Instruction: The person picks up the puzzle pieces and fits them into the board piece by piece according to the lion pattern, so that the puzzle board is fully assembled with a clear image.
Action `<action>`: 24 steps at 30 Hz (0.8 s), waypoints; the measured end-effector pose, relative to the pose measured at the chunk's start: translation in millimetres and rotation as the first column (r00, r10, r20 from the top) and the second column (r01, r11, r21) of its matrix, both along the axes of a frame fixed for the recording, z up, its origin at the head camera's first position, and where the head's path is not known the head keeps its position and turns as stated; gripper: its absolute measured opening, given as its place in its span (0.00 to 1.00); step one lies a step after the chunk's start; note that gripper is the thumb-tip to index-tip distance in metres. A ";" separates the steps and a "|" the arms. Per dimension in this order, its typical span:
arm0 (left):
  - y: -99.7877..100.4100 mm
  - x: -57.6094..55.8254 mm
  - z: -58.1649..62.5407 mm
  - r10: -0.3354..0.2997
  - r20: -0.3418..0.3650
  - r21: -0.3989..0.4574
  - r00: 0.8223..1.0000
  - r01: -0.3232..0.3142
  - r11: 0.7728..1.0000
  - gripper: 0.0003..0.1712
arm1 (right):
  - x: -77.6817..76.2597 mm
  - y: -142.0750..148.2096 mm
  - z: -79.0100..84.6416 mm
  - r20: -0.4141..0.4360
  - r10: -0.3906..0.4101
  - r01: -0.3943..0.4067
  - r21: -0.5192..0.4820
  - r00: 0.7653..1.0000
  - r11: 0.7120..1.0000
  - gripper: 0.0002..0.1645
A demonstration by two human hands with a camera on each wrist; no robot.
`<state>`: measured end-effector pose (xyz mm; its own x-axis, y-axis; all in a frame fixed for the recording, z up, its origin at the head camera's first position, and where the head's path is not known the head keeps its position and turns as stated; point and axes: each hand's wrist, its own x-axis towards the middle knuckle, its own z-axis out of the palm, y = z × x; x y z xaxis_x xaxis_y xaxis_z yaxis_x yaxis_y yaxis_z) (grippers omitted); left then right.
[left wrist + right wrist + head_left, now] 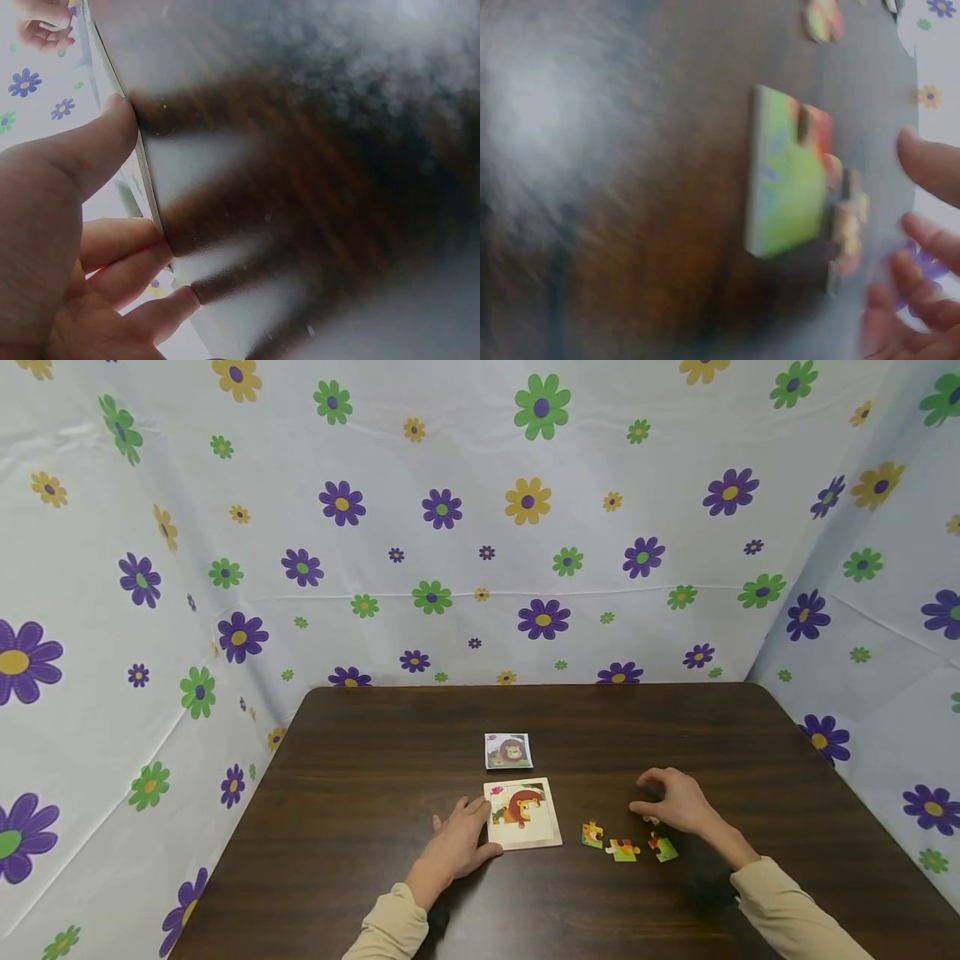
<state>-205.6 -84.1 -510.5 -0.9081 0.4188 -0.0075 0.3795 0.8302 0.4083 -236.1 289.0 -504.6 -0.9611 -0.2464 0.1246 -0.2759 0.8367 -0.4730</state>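
- Fingers (934,241) loosely bent, thumb (939,169) apart, my right hand (678,802) hovers; one puzzle piece (651,821) lies half-hidden beneath it.
- Three more pieces (622,850), green and orange, lie on my side of it.
- My left hand (453,843) rests, fingers spread, against the pale puzzle board (536,835), part-filled with a brown-maned lion.
- Lion card (508,752) just beyond the board.
- Dark tabletop (360,760) runs past both hands to the flowered curtain (480,527).

A pair of beige sleeves (795,906) — plain, softly creased cloth.
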 end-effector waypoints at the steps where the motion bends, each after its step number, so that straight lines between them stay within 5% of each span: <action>1: -0.1 -0.2 0.4 -0.001 0.000 0.001 1.000 0.001 1.000 0.36 | 0.3 1.9 2.6 0.046 -0.018 0.018 0.015 0.999 1.000 0.23; 5: -0.3 -0.5 2.0 0.002 0.004 -0.001 1.000 -0.002 1.000 0.37 | 2.6 5.1 13.5 0.234 -0.097 0.076 0.097 0.967 0.992 0.28; 9: -0.2 -0.7 2.6 0.003 -0.003 -0.007 1.000 -0.003 1.000 0.37 | 3.2 3.1 19.2 0.320 -0.176 0.133 0.152 0.931 0.979 0.28; 17: 0.5 -0.8 0.6 0.005 0.010 -0.003 1.000 -0.005 1.000 0.36 | 1.8 -3.9 19.9 0.340 -0.221 0.181 0.145 0.914 0.973 0.21; 24: 0.5 -0.1 -1.8 0.002 0.000 0.002 1.000 -0.002 1.000 0.36 | 0.3 -2.3 14.3 0.254 -0.221 0.212 0.063 0.942 0.975 0.21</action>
<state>-205.7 -83.6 -512.4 -0.9090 0.4168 -0.0064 0.3778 0.8303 0.4098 -235.8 286.7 -490.3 -0.9898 -0.0285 -0.1396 0.0415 0.8797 -0.4737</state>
